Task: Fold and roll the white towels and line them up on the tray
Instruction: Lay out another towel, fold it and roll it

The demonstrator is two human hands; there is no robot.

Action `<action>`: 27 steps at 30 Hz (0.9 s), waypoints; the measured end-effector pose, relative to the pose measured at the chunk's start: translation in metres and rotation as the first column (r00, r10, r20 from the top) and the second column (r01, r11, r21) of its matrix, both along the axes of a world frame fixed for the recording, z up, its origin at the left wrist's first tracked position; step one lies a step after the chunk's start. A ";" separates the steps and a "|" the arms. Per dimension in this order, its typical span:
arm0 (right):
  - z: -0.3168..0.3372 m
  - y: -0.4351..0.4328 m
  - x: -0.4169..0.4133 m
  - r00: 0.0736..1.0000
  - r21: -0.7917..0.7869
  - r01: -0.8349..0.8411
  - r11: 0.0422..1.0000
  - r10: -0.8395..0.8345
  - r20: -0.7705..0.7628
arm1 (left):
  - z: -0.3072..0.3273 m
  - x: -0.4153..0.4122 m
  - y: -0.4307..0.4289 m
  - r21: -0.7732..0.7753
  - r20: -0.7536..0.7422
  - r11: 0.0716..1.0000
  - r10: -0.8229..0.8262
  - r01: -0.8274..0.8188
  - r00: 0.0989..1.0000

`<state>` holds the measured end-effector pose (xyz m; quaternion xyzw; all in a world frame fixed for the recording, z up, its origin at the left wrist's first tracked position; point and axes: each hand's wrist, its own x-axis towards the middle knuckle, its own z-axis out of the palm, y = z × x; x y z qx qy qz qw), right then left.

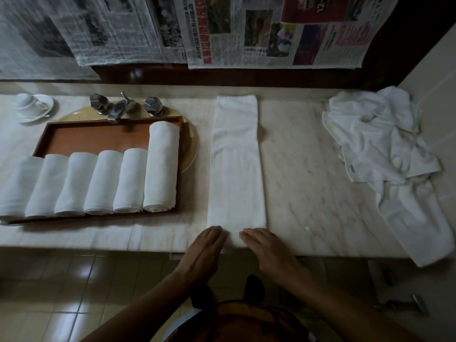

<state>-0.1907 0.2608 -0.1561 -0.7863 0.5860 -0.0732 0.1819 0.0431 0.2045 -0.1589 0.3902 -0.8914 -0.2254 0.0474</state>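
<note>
A white towel, folded into a long narrow strip, lies flat on the marble counter and runs from the back wall to the front edge. My left hand and my right hand rest side by side on its near end, fingers straight and flat. Left of the strip sits a brown wooden tray holding several rolled white towels in a row; the rightmost roll is longer than the others. A heap of loose white towels lies at the counter's right end, one hanging over the front edge.
The tray sits over a yellowish sink basin with a metal tap and two knobs behind it. A white cup and saucer stand at the back left. Newspaper sheets hang on the wall. A tiled floor lies below the counter edge.
</note>
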 end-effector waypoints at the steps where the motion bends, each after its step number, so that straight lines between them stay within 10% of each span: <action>1: 0.000 -0.001 -0.002 1.000 0.041 0.014 0.999 -0.015 0.026 | 0.001 0.001 0.000 0.014 -0.018 1.000 0.011 -0.010 1.000; 10: 0.049 -0.039 -0.002 0.960 0.221 0.264 0.939 -0.277 0.030 | 0.021 -0.015 -0.039 0.149 0.143 0.962 0.208 -0.228 0.968; 18: 0.032 -0.001 0.030 0.981 -0.057 0.137 0.989 -0.143 -0.129 | 0.037 -0.026 -0.072 0.394 0.140 0.838 0.352 -0.378 0.925; 23: 0.018 0.001 0.032 0.970 0.003 0.150 0.989 -0.147 -0.194 | 0.040 -0.030 -0.036 -0.113 0.151 0.958 0.277 -0.262 0.949; 27: 0.014 -0.007 0.026 0.971 0.001 0.109 0.994 -0.107 -0.213 | 0.023 -0.030 -0.005 -0.180 0.306 0.983 0.090 -0.035 0.948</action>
